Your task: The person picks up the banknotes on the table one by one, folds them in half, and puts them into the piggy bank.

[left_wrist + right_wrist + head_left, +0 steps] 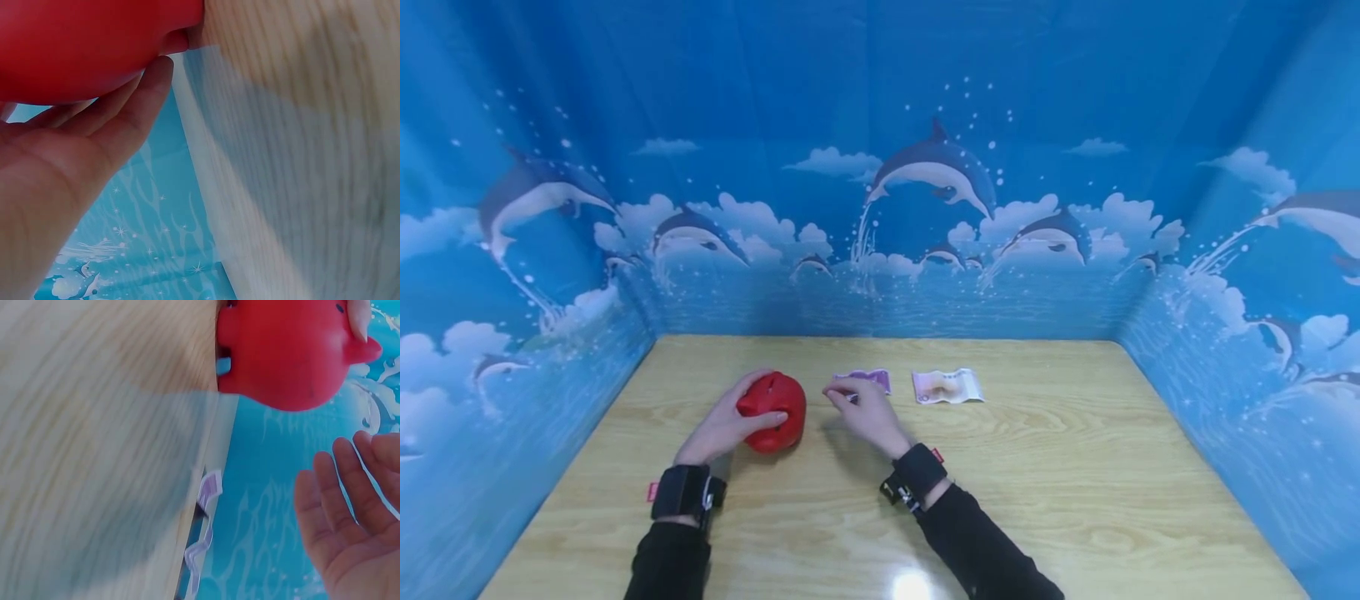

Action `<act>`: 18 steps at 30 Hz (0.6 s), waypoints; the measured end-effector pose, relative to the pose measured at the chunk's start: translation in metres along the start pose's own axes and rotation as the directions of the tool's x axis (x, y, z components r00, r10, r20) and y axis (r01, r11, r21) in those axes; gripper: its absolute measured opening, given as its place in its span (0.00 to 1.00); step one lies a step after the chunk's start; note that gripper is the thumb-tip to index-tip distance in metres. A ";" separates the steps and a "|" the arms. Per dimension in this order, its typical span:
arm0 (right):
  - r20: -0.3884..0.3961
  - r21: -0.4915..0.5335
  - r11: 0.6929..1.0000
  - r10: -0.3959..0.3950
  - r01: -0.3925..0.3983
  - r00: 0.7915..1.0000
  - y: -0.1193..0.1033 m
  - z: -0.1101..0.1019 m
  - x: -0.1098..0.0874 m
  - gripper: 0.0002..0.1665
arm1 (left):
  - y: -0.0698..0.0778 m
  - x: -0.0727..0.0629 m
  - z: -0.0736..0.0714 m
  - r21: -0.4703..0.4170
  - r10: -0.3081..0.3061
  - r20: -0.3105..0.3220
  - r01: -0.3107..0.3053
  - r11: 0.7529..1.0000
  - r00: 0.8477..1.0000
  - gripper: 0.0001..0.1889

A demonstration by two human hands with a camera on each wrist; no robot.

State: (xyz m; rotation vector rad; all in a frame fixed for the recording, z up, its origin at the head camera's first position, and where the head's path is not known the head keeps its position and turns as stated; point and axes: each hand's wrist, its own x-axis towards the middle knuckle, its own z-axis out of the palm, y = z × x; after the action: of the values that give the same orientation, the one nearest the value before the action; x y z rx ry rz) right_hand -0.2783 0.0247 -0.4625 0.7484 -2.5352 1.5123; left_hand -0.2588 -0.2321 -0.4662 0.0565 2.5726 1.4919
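A red pig-shaped piggy bank [784, 400] stands on the left part of the table, a dark slot visible in its top. My left hand [728, 421] grips it from the left, thumb across the near side; the left wrist view has my fingers under its rounded red side. To its right, over the table, is my right hand [868, 417]. Its thumb and index fingertips come together, while the other fingers [334, 500] extend loosely in the right wrist view. I cannot tell whether anything small is between the fingertips. Behind it lies a purple banknote [882, 379], partly hidden.
A second, pinkish-brown wavy banknote [947, 387] lies to the right of the purple one. The wooden table [1075, 483] is bounded at the back and both sides by a blue curtain [790, 100] printed with dolphins and clouds.
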 end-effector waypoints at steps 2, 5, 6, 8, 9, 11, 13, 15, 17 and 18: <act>-0.015 -0.008 1.000 0.003 -0.004 1.000 0.003 -0.004 -0.001 0.12 | 0.000 0.000 0.000 0.001 -0.002 -0.002 0.002 1.000 1.000 0.54; -0.030 -0.026 1.000 -0.001 0.000 1.000 0.006 -0.009 -0.003 0.11 | -0.001 0.000 0.001 -0.004 -0.011 -0.005 0.011 1.000 1.000 0.55; -0.033 -0.034 0.999 0.002 -0.004 0.999 0.007 -0.010 -0.003 0.11 | -0.001 0.000 0.001 -0.004 -0.013 -0.006 0.013 1.000 1.000 0.55; -0.038 -0.044 0.999 0.010 -0.012 0.999 0.009 -0.012 -0.005 0.11 | -0.001 -0.001 0.001 -0.006 -0.016 -0.005 0.016 1.000 1.000 0.55; -0.037 -0.048 0.999 0.012 -0.014 0.999 0.010 -0.013 -0.006 0.11 | -0.001 -0.002 0.001 -0.006 -0.020 -0.004 0.020 1.000 1.000 0.56; -0.033 -0.055 0.998 0.023 -0.025 0.999 0.013 -0.015 -0.008 0.12 | 0.000 -0.003 0.001 -0.012 -0.026 -0.002 0.026 1.000 1.000 0.56; -0.025 -0.053 0.998 0.035 -0.036 0.999 0.016 -0.018 -0.011 0.13 | 0.002 -0.004 0.001 -0.018 -0.030 0.001 0.030 0.999 1.000 0.56; -0.014 -0.062 0.997 0.047 -0.048 0.999 0.019 -0.020 -0.012 0.13 | 0.003 -0.005 0.001 -0.022 -0.027 0.006 0.027 0.999 1.000 0.55; -0.006 -0.065 0.996 0.064 -0.064 0.998 0.022 -0.022 -0.012 0.14 | 0.004 -0.004 0.001 -0.020 -0.019 0.004 0.019 1.000 1.000 0.54; -0.004 -0.067 0.995 0.069 -0.069 0.998 0.024 -0.024 -0.012 0.14 | 0.004 -0.004 0.000 -0.016 -0.013 0.004 0.013 1.000 1.000 0.54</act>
State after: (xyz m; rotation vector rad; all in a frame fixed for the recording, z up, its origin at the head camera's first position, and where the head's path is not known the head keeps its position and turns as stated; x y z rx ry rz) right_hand -0.2822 0.0586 -0.4738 0.6567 -2.6219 1.4379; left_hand -0.2547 -0.2300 -0.4622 0.0406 2.5522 1.5064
